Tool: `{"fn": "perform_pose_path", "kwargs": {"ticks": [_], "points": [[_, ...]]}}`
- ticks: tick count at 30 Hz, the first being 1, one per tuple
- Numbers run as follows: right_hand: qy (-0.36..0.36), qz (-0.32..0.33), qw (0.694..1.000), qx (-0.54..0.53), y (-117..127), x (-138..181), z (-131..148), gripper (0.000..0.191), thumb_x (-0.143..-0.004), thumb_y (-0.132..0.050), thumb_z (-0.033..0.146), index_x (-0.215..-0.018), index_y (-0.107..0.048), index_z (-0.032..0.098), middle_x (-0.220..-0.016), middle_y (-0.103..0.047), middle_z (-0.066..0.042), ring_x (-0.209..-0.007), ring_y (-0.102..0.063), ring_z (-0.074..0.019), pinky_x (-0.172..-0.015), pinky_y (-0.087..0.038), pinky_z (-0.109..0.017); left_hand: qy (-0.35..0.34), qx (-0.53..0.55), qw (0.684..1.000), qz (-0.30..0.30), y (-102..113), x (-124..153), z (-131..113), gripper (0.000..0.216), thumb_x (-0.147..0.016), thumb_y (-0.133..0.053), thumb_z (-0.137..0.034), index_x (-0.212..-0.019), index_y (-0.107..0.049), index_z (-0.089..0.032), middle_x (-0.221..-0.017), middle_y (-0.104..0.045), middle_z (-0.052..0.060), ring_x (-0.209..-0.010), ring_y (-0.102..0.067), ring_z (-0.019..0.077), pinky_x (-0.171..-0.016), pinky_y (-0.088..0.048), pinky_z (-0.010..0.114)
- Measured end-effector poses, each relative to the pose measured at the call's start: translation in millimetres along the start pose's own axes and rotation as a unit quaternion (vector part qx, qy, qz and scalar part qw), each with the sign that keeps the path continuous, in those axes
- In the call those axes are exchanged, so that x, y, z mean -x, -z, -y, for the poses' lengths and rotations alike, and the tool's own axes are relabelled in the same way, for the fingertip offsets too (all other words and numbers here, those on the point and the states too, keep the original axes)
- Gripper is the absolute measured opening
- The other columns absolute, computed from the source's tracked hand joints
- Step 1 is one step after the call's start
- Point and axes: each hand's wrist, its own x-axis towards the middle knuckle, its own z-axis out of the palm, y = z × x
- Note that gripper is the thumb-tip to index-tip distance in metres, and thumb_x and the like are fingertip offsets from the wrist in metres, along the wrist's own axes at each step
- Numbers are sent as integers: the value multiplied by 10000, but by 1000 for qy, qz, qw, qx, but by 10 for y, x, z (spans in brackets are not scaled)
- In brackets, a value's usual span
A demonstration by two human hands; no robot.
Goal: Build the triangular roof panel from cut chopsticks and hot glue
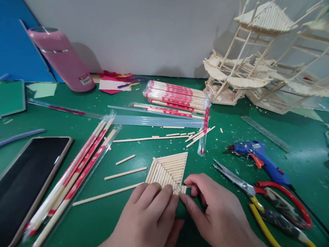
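A small panel of wooden sticks glued side by side [167, 169] stands in the middle, its sticks running in two directions. My left hand [151, 219] is closed over its near edge, fingers curled and hiding that part. My right hand [211, 209] pinches a short wooden stick [188, 186] between thumb and forefinger at the panel's right corner. Loose cut sticks [125, 173] lie to the left of the panel, and a longer stick [108, 193] reaches toward my left hand.
Right of my hands lie scissors [251, 192] with red and yellow handles and a blue glue gun [260, 156]. A phone [21, 187] and wrapped chopsticks [74, 181] lie left. Behind are chopstick bundles [175, 95], a pink bottle [62, 57] and stick-built towers [242, 65].
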Motion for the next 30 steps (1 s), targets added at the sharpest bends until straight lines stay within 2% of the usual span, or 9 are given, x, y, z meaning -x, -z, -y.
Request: {"fn": "perform_pose_path", "kwargs": {"ticks": [10, 12, 15, 18, 21, 25, 30], "points": [[-11, 11, 1000, 19, 15, -41, -7, 154, -822, -495, 302, -974, -488, 276, -753, -554, 35, -638, -544, -137, -553, -391, -263, -4, -3, 1000, 7, 10, 14, -1, 233, -802, -414, -217, -946, -592, -171, -978, -609, 79, -800, -498, 225, -677, -434, 399], [-31, 24, 999, -3, 48, -45, -5, 170, -818, -506, 314, -984, -491, 285, -753, -557, 41, -640, -546, -130, -557, -397, -257, -2, -1, 1000, 10, 11, 10, -2, 229, -803, -416, -215, -945, -590, -167, -972, -610, 79, -800, -499, 227, -679, -431, 400], [-80, 41, 992, -92, 122, -35, -7, 157, -848, -463, 333, -999, -478, 292, -758, -561, 47, -662, -552, -108, -588, -429, -227, -6, -3, 1000, 7, 19, 0, -2, 233, -810, -414, -211, -961, -582, -158, -966, -611, 80, -797, -499, 224, -678, -427, 393], [-113, 9, 980, -161, 167, -14, -28, 120, -868, -429, 344, -951, -477, 272, -745, -556, 40, -670, -544, -91, -605, -447, -183, -11, -5, 1000, 8, 32, -5, 1, 249, -824, -403, -222, -994, -573, -158, -966, -614, 75, -800, -497, 222, -674, -420, 385], [-125, -36, 976, -175, 153, -2, -69, 103, -849, -466, 346, -877, -486, 249, -705, -533, 37, -626, -519, -86, -568, -443, -166, -8, -15, 1000, 22, 37, -1, 3, 273, -832, -397, -266, -1026, -570, -183, -974, -617, 64, -802, -496, 230, -662, -406, 388], [-128, -80, 973, -176, 119, 2, -127, 183, -833, -489, 383, -738, -480, 228, -632, -508, 39, -538, -465, -85, -462, -392, -176, 0, -26, 999, 37, 25, -3, 7, 313, -836, -385, -342, -1055, -568, -212, -987, -617, 55, -811, -491, 245, -659, -393, 401], [-134, -125, 956, -230, 150, 31, -181, 226, -840, -489, 415, -723, -461, 224, -590, -509, 51, -526, -468, -79, -473, -375, -185, -3, -30, 999, 35, 23, -14, 7, 317, -831, -409, -345, -1065, -572, -207, -999, -613, 67, -820, -489, 249, -663, -392, 402]]}}
